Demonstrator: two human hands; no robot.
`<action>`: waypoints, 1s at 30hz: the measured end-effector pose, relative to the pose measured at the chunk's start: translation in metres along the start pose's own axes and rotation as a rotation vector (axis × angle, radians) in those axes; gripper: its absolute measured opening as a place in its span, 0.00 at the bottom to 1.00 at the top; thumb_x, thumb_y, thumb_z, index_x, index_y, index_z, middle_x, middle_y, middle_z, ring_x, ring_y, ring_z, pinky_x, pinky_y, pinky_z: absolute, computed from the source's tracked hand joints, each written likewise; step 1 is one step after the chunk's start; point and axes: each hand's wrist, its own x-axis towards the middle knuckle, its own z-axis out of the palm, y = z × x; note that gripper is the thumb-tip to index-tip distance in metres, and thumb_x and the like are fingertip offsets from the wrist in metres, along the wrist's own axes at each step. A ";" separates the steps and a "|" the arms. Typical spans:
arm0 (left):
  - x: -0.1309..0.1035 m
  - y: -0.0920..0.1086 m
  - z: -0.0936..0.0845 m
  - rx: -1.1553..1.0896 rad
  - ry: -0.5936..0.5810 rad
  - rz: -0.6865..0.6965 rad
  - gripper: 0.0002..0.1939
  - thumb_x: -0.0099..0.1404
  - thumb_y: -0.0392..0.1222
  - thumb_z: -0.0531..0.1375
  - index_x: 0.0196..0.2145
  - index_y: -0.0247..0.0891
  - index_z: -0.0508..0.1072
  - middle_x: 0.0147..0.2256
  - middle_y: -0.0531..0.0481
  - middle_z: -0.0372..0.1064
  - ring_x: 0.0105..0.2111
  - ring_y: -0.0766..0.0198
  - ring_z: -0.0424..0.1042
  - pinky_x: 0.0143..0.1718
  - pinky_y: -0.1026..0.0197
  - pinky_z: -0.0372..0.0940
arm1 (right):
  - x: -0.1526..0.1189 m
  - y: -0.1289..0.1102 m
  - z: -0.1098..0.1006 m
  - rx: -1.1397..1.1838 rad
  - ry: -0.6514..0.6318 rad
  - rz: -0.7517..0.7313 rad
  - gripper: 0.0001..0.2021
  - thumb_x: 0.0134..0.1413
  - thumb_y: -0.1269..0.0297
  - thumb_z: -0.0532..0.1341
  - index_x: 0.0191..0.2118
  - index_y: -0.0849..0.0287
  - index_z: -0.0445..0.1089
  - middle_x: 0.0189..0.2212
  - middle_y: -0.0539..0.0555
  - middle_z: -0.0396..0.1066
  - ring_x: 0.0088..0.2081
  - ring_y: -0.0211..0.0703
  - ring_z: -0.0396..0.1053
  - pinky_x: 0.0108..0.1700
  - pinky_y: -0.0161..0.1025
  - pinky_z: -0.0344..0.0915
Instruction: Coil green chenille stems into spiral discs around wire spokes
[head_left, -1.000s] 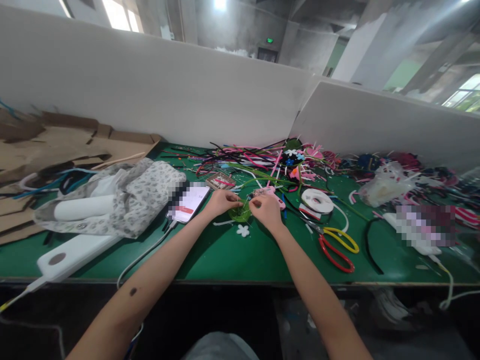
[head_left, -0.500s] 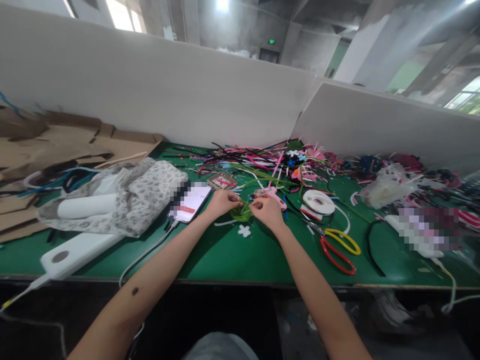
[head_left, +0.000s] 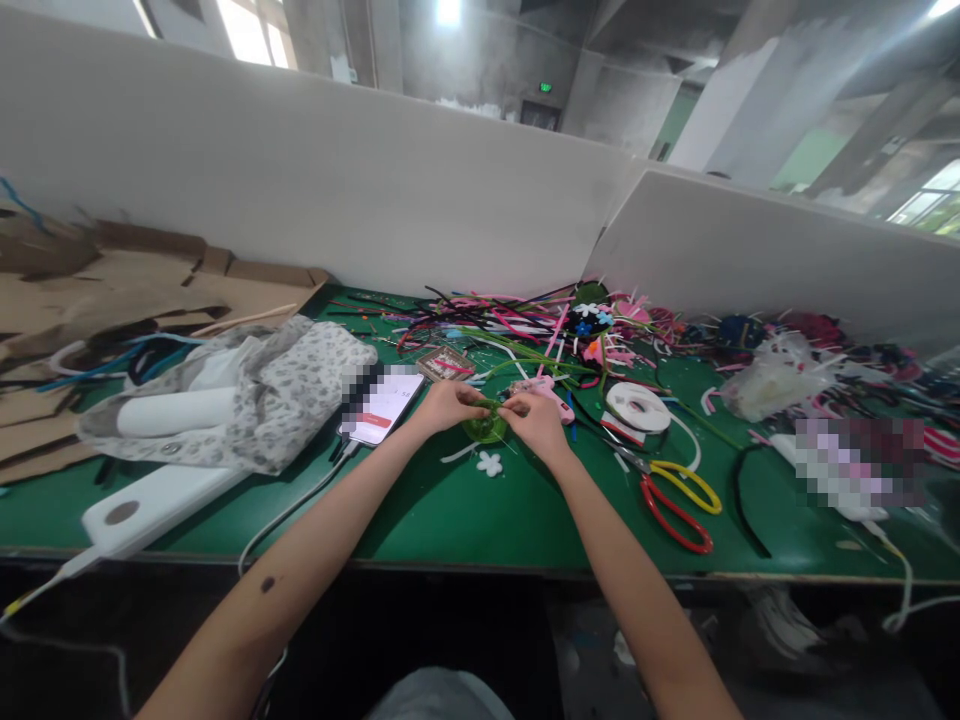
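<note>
Both hands are pinched on a small green round piece (head_left: 484, 428) just above the table, its coiled or woven make too small to tell. My left hand (head_left: 450, 405) grips its upper left edge between thumb and finger. From the right, my right hand (head_left: 531, 415) pinches the upper right edge, the fingertips of both hands nearly meeting. Fine pale strands show around the piece. Just below it lies a white flower (head_left: 489, 464), near a thin white strip (head_left: 459, 453). A pink glue gun (head_left: 555, 393) rests behind my right hand.
Scissors with red and yellow handles (head_left: 679, 492) and a white roll (head_left: 637, 407) lie right. A phone (head_left: 388, 402) on a cable and a spotted cloth bag (head_left: 300, 400) lie left. Behind are heaped pipe cleaners (head_left: 495, 312), against a white partition (head_left: 375, 190).
My fingertips have come closer together at the top of the green piece. The pale strands across it have shifted, and more of the white strip shows at its lower left.
</note>
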 end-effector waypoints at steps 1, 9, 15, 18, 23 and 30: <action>-0.001 0.002 0.000 0.002 0.003 0.003 0.15 0.47 0.47 0.68 0.32 0.36 0.80 0.26 0.49 0.77 0.28 0.60 0.74 0.27 0.64 0.64 | 0.000 -0.001 0.000 0.002 0.005 -0.013 0.03 0.48 0.66 0.64 0.28 0.56 0.75 0.27 0.53 0.77 0.30 0.46 0.75 0.36 0.41 0.70; -0.005 0.009 0.001 0.027 0.054 0.006 0.11 0.50 0.47 0.67 0.29 0.36 0.80 0.24 0.50 0.76 0.27 0.60 0.73 0.26 0.65 0.62 | -0.003 -0.009 -0.003 0.022 0.022 -0.081 0.14 0.52 0.65 0.61 0.46 0.54 0.71 0.30 0.51 0.78 0.34 0.46 0.75 0.39 0.40 0.68; -0.002 0.002 0.001 0.031 0.088 -0.008 0.13 0.50 0.48 0.67 0.29 0.36 0.80 0.24 0.49 0.77 0.27 0.60 0.74 0.26 0.64 0.62 | -0.002 -0.007 -0.004 0.031 0.057 -0.061 0.19 0.52 0.69 0.58 0.51 0.56 0.65 0.27 0.49 0.77 0.33 0.44 0.76 0.40 0.40 0.68; -0.001 -0.001 0.002 0.032 0.098 -0.014 0.13 0.50 0.49 0.67 0.28 0.36 0.80 0.24 0.49 0.76 0.27 0.60 0.74 0.25 0.64 0.62 | -0.003 -0.007 -0.003 0.031 0.082 -0.042 0.18 0.51 0.69 0.58 0.49 0.57 0.66 0.25 0.49 0.77 0.33 0.45 0.76 0.40 0.40 0.68; 0.000 -0.003 0.003 0.028 0.093 -0.020 0.13 0.50 0.49 0.67 0.28 0.36 0.80 0.24 0.49 0.77 0.26 0.60 0.74 0.25 0.64 0.62 | -0.003 -0.007 -0.003 0.037 0.090 -0.031 0.16 0.52 0.69 0.58 0.48 0.57 0.67 0.25 0.49 0.77 0.33 0.45 0.76 0.41 0.40 0.68; -0.001 -0.004 0.003 0.038 0.095 -0.040 0.13 0.49 0.48 0.68 0.28 0.36 0.80 0.25 0.49 0.77 0.27 0.59 0.74 0.25 0.64 0.62 | -0.002 -0.005 -0.001 0.036 0.057 -0.040 0.13 0.49 0.70 0.60 0.44 0.59 0.70 0.25 0.51 0.77 0.32 0.45 0.76 0.39 0.39 0.68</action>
